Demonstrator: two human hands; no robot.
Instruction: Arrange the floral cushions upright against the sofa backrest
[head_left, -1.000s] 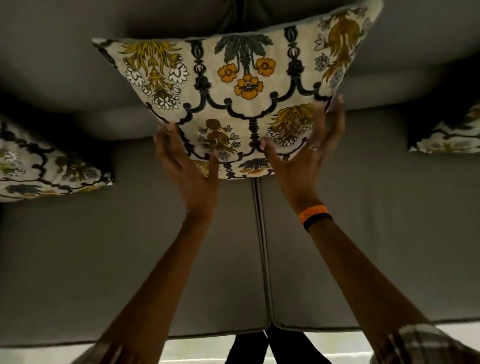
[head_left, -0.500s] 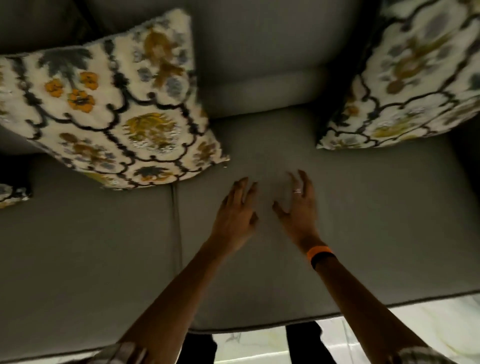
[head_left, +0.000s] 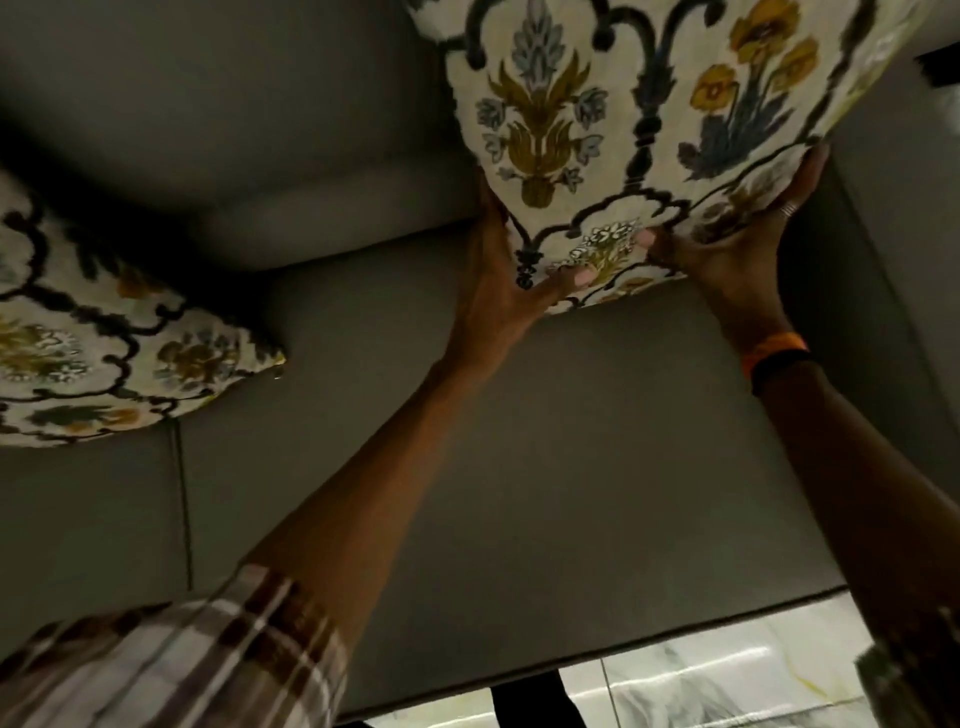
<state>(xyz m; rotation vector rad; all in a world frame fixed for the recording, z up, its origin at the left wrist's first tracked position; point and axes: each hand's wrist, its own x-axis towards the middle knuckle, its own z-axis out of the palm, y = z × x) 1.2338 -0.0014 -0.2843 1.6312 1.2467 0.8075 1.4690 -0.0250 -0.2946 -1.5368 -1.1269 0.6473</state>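
Both my left hand & right hand gripped the cream floral fabric cushion at 1 o'clock, against grey sofa backrest. Other floral cushion at 9 leaned done; this one left.

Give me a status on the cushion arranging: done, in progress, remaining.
Done: the left floral cushion leans against the grey backrest. In hand: the left hand and right hand grip the right floral cushion at its lower edge. Left: settling it and letting go.
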